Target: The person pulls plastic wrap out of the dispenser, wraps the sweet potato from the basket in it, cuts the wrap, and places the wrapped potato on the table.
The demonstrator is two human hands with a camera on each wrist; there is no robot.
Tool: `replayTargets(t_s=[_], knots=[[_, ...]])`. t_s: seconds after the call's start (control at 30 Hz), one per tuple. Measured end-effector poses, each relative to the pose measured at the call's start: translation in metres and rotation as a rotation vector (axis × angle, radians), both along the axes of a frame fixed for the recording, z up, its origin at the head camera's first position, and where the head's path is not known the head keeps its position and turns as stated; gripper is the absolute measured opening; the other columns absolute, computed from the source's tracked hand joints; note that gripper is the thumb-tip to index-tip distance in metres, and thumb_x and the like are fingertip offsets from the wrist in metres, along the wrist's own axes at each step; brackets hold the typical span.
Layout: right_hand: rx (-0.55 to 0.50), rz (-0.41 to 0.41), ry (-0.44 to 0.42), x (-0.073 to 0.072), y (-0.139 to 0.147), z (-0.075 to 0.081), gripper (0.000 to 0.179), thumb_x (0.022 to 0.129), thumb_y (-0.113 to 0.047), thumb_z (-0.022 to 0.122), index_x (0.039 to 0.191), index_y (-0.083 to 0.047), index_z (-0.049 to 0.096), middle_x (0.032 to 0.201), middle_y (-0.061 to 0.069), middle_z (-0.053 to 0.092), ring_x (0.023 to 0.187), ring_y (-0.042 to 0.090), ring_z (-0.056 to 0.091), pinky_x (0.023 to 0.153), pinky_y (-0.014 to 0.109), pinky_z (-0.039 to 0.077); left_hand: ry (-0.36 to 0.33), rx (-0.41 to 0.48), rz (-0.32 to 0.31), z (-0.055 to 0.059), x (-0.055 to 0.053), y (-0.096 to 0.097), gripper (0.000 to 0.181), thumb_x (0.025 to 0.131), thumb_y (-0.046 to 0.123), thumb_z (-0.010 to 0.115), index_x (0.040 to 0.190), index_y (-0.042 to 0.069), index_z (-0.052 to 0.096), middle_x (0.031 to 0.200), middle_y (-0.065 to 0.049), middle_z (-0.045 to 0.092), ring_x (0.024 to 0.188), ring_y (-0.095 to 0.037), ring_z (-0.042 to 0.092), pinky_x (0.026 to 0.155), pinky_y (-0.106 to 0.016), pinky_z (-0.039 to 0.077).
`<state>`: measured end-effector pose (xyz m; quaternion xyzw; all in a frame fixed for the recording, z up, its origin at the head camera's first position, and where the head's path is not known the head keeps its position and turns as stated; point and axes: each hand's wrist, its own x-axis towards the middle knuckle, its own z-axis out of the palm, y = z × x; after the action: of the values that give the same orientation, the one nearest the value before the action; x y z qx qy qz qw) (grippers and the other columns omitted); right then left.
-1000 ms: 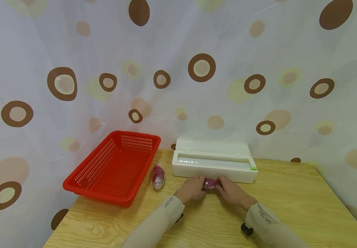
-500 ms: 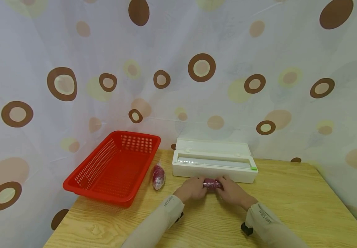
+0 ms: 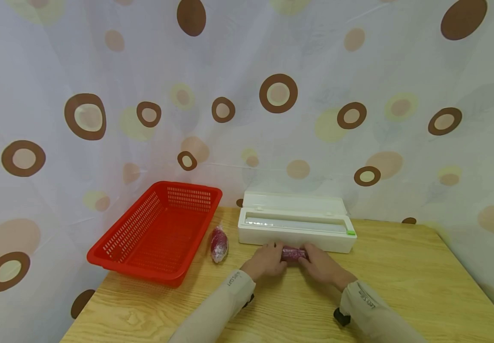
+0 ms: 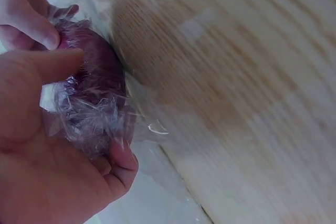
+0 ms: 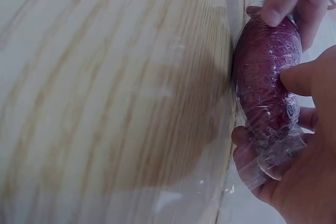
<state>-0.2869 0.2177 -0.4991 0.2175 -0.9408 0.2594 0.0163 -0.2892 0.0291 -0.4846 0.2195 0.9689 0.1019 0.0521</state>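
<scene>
A purple-red oblong vegetable (image 3: 293,254), possibly a sweet potato, lies wrapped in clear cling film just in front of the white cling film box (image 3: 296,236). My left hand (image 3: 267,260) grips its left end, and my right hand (image 3: 321,265) its right end. In the left wrist view, bunched film (image 4: 94,121) gathers at the vegetable's end between thumb and fingers. The right wrist view shows the glossy, wrinkled wrap around the vegetable (image 5: 265,69), with thumb and fingers curled about its near end. A second wrapped purple vegetable (image 3: 219,245) rests to the left.
At the left stands a red plastic basket (image 3: 177,276) with slotted walls. The box's white lid (image 3: 294,202) is raised at the back, with a green piece (image 3: 351,233) at its right end. A patterned curtain hangs behind the wooden table (image 3: 409,286).
The wrapped vegetable has turned between my hands, so its film and surface look different. Both hands stay in nearly the same place, with only small finger shifts.
</scene>
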Motion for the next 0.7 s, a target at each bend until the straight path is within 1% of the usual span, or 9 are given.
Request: replayTargets(t_s=[0.07, 0.17, 0.23, 0.33, 0.43, 0.53, 0.63, 0.7], knots=[[-0.004, 0.01, 0.015, -0.0006, 0.0011, -0.0005, 0.014, 0.094, -0.01, 0.055, 0.106, -0.003, 0.052, 0.096, 0.005, 0.056, 0.089, 0.018, 0.055, 0.08, 0.041, 0.046, 0.014, -0.002, -0.008, 0.0006, 0.0002, -0.0009, 0.048, 0.094, 0.032, 0.057, 0.133, 0.009, 0.042, 0.119, -0.013, 0.053, 0.11, -0.025, 0.053, 0.092, -0.036, 0.044], [0.001, 0.017, 0.034, -0.0007, 0.0028, -0.0011, 0.019, 0.096, -0.011, 0.053, 0.112, -0.002, 0.055, 0.103, 0.009, 0.057, 0.098, 0.024, 0.057, 0.086, 0.044, 0.046, 0.017, 0.019, -0.01, 0.0014, 0.0002, -0.0024, 0.049, 0.094, 0.031, 0.058, 0.134, 0.01, 0.041, 0.121, -0.013, 0.053, 0.111, -0.025, 0.053, 0.093, -0.036, 0.044], [0.012, 0.014, 0.041, -0.0003, 0.0041, -0.0004, 0.025, 0.096, -0.012, 0.052, 0.118, -0.001, 0.055, 0.111, 0.014, 0.055, 0.105, 0.03, 0.055, 0.09, 0.047, 0.044, 0.007, 0.037, -0.006, 0.0011, -0.0003, -0.0032, 0.048, 0.095, 0.032, 0.057, 0.135, 0.011, 0.04, 0.121, -0.012, 0.054, 0.112, -0.025, 0.053, 0.093, -0.037, 0.044], [0.038, 0.02, 0.052, 0.001, 0.0051, 0.0028, 0.033, 0.093, -0.008, 0.052, 0.124, 0.003, 0.054, 0.117, 0.021, 0.051, 0.11, 0.036, 0.053, 0.093, 0.05, 0.042, -0.004, 0.051, -0.009, 0.0002, -0.0016, -0.0041, 0.046, 0.095, 0.032, 0.055, 0.134, 0.013, 0.039, 0.119, -0.012, 0.055, 0.11, -0.025, 0.055, 0.091, -0.036, 0.044], [0.058, 0.045, 0.066, 0.0028, 0.0054, 0.0068, 0.039, 0.086, -0.002, 0.054, 0.125, 0.008, 0.052, 0.117, 0.024, 0.049, 0.11, 0.039, 0.052, 0.093, 0.051, 0.042, -0.018, 0.054, -0.016, -0.0012, -0.0031, -0.0045, 0.045, 0.096, 0.033, 0.054, 0.133, 0.013, 0.039, 0.119, -0.012, 0.056, 0.109, -0.025, 0.055, 0.09, -0.037, 0.045], [0.06, 0.055, 0.073, 0.0039, 0.0049, 0.0083, 0.043, 0.082, 0.002, 0.056, 0.124, 0.009, 0.051, 0.117, 0.024, 0.05, 0.11, 0.04, 0.052, 0.094, 0.051, 0.041, -0.034, 0.049, -0.021, -0.0028, -0.0039, -0.0049, 0.045, 0.097, 0.035, 0.051, 0.135, 0.013, 0.039, 0.123, -0.013, 0.055, 0.113, -0.025, 0.054, 0.092, -0.037, 0.044], [0.051, 0.049, 0.08, 0.0034, 0.0046, 0.0067, 0.042, 0.081, 0.004, 0.056, 0.122, 0.008, 0.05, 0.115, 0.023, 0.052, 0.11, 0.039, 0.052, 0.096, 0.05, 0.041, -0.052, 0.044, -0.018, -0.0031, -0.0036, -0.0056, 0.046, 0.098, 0.036, 0.048, 0.136, 0.011, 0.04, 0.126, -0.014, 0.053, 0.116, -0.027, 0.052, 0.095, -0.038, 0.043], [0.04, 0.044, 0.088, 0.0029, 0.0045, 0.0052, 0.039, 0.081, 0.005, 0.056, 0.119, 0.007, 0.05, 0.113, 0.021, 0.054, 0.109, 0.037, 0.053, 0.096, 0.049, 0.041, -0.061, 0.048, -0.011, -0.0024, -0.0032, -0.0061, 0.046, 0.098, 0.036, 0.047, 0.135, 0.009, 0.041, 0.125, -0.015, 0.052, 0.115, -0.028, 0.052, 0.095, -0.038, 0.043]])
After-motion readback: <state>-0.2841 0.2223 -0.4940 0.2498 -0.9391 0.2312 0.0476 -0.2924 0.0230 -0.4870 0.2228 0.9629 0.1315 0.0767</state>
